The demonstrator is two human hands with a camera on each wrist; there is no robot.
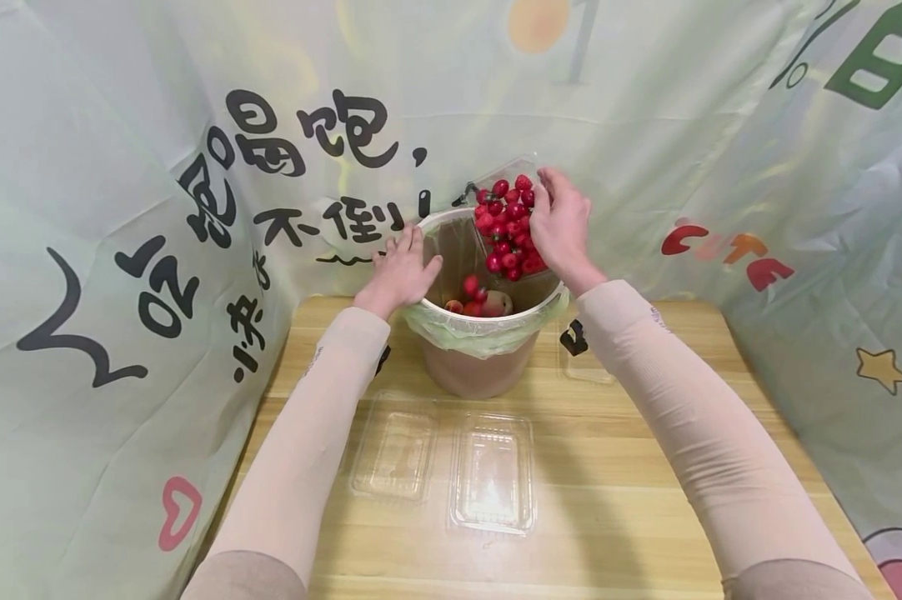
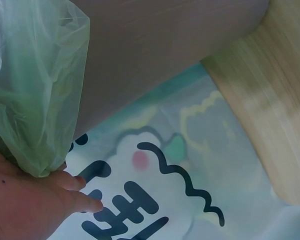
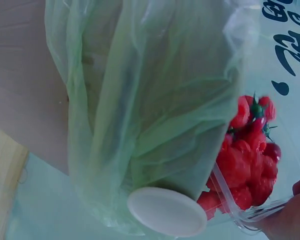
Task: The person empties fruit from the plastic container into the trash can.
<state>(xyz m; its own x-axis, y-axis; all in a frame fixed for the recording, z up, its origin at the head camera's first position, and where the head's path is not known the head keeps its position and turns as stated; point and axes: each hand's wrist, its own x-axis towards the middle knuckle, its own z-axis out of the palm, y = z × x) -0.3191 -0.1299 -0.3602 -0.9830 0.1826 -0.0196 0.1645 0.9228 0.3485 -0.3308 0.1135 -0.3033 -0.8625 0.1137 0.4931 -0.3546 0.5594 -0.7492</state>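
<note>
My right hand [image 1: 559, 221] grips the edge of a clear plastic container [image 3: 225, 192], tilted over the far right rim of a bin. Small red fruits [image 1: 505, 229] fill it, some with green leafy tops in the right wrist view. A blurred red fruit [image 1: 472, 286] is in the air inside the bin. The brownish-pink bin [image 1: 477, 367] has a pale green bag [image 1: 488, 340] folded over its rim. At the left rim, my left hand [image 1: 400, 271] holds on with thumb inside and fingers outside. A pale round fruit [image 1: 498, 303] and some red ones lie in the bin.
Two clear plastic containers, one on the left [image 1: 394, 454] and one on the right [image 1: 493, 475], lie in front of the bin on the wooden table [image 1: 616, 517]. Another clear container [image 1: 588, 365] lies right of the bin. A printed cloth [image 1: 631, 167] surrounds the table.
</note>
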